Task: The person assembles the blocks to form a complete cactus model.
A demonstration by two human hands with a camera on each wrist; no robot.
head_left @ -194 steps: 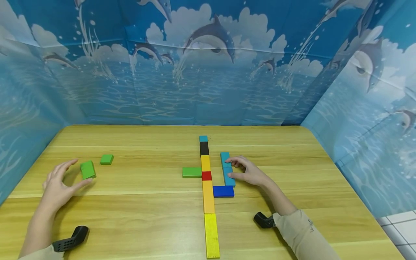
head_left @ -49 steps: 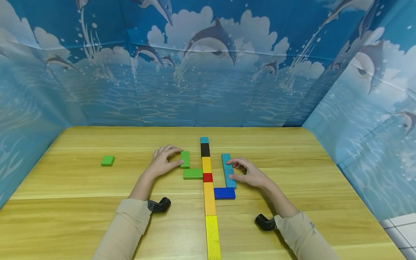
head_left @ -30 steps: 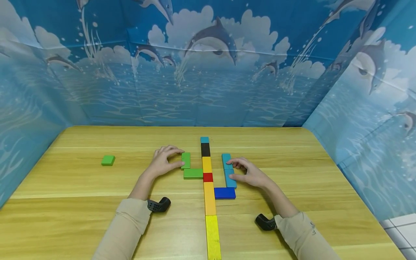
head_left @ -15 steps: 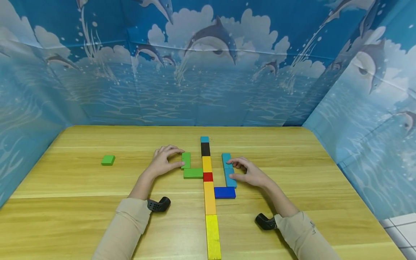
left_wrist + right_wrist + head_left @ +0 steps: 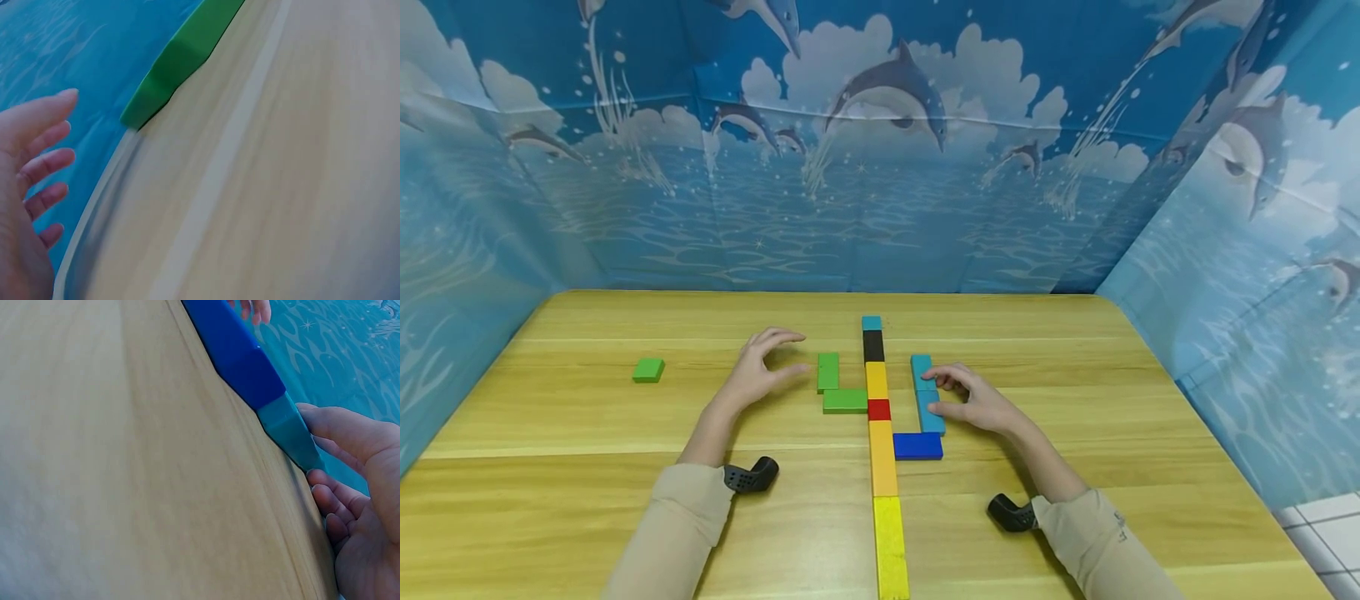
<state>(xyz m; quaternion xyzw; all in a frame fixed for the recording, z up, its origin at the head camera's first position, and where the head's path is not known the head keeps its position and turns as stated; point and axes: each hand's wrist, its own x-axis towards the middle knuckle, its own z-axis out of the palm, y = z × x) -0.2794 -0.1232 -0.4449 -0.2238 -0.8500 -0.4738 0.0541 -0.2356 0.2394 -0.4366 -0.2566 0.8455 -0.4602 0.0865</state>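
In the head view my left hand [image 5: 748,375] hovers left of an upright-lying green block [image 5: 828,372], thumb and fingers spread with a gap to it. A second green block [image 5: 845,402] lies crosswise just below, reaching a column of blocks. My right hand [image 5: 977,398] rests its thumb and index finger against two light blue blocks, the far one [image 5: 922,372] and the near one [image 5: 931,412], lying end to end. Below them a dark blue block [image 5: 917,447] joins the column. The right wrist view shows the thumb at the light blue block [image 5: 290,428]; the other fingers are loosely bent.
The column runs toward me: a light blue piece [image 5: 872,322], black block [image 5: 873,346], yellow block [image 5: 876,379], red piece [image 5: 879,409], orange-yellow block [image 5: 883,458] and bright yellow block [image 5: 891,546]. A small green block [image 5: 648,370] lies far left. A dolphin-print curtain [image 5: 880,200] surrounds the wooden table [image 5: 550,467].
The left hand brought a green block from the left to above the crosswise green one, settled it slightly nearer, then let go and drew back left. The right hand stayed at the light blue blocks.
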